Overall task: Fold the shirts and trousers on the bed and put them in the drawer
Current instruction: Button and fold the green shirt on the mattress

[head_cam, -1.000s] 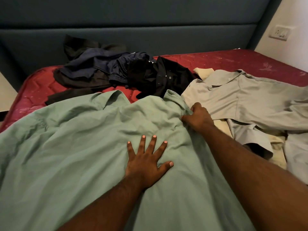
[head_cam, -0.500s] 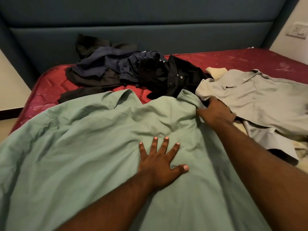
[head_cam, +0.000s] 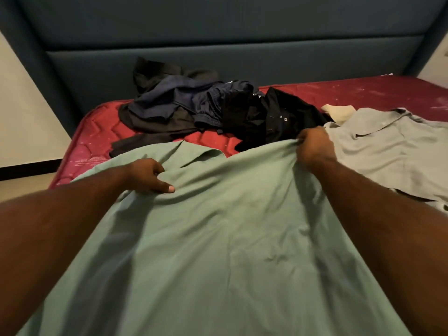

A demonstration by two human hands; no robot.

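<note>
Both hands pinch the green shirt (head_cam: 218, 238): left hand (head_cam: 145, 175) beside its collar, right hand (head_cam: 312, 146) at its far right corner. Spread on the bed (head_cam: 97, 139), the shirt runs lengthwise toward the headboard (head_cam: 218, 57), collar pointing at it.

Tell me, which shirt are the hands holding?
The green shirt: left hand and right hand grip it. The grey shirt lies untouched beside it.

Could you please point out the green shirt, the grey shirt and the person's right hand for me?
green shirt (head_cam: 218, 251): head view, middle of its spread back panel.
grey shirt (head_cam: 392, 151): head view, body below the collar.
right hand (head_cam: 315, 146): head view, knuckles gripping the green shirt's edge.
</note>
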